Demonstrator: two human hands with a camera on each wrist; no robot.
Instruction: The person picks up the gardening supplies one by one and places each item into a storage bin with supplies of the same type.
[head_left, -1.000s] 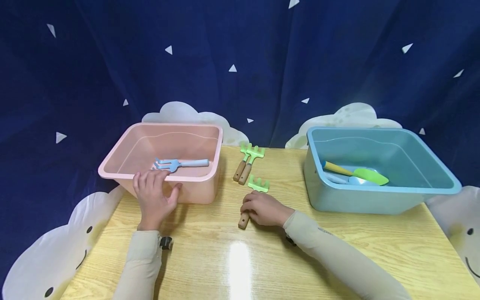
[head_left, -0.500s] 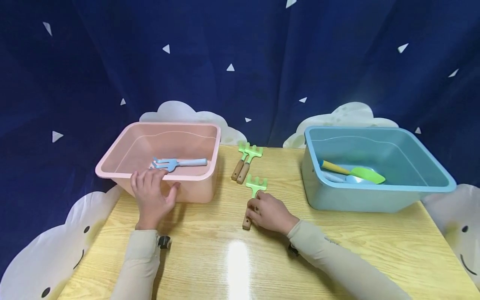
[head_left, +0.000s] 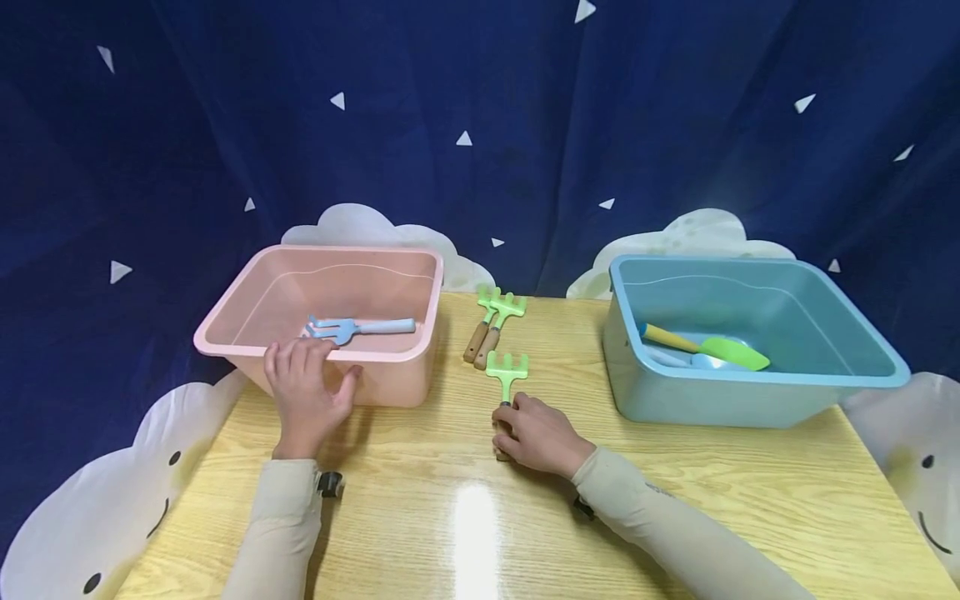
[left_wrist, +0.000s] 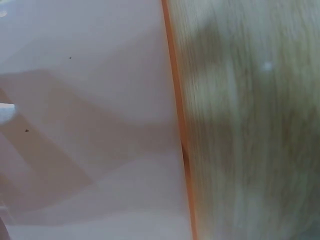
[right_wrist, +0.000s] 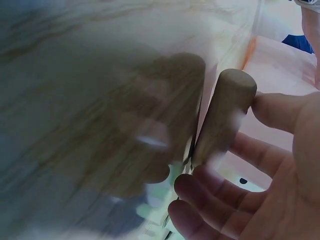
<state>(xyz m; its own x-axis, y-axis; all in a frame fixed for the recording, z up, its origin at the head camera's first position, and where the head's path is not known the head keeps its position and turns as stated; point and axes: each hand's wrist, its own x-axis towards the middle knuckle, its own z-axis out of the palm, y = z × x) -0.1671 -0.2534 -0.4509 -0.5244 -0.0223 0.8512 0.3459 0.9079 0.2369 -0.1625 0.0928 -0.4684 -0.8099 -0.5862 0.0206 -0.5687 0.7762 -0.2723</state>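
Observation:
My left hand (head_left: 309, 400) holds the near rim of the pink tub (head_left: 386, 379), fingertips over the edge and thumb against the outer wall. Inside that tub lies a light blue hand fork (head_left: 375, 327). On the table between the tubs, my right hand (head_left: 542, 435) pinches the wooden handle of a green hand rake (head_left: 507, 373), tines pointing away from me. The right wrist view shows the wooden handle (right_wrist: 225, 115) between thumb and fingers. Behind it lie two more green rakes with wooden handles, a front rake (head_left: 491, 337) partly overlapping a rear rake (head_left: 477, 337).
A blue tub (head_left: 750, 400) stands on the right of the wooden table (head_left: 397, 517). In it are a green trowel with a yellow handle (head_left: 671, 337) and a light blue trowel (head_left: 708, 362). A dark blue curtain (head_left: 525, 100) hangs behind, with white cloud shapes along the table's edge.
My right hand has slid slightly down toward me along with the green rake, whose head now shows more fully and points straighter away. The left hand stays at the pink tub's rim.

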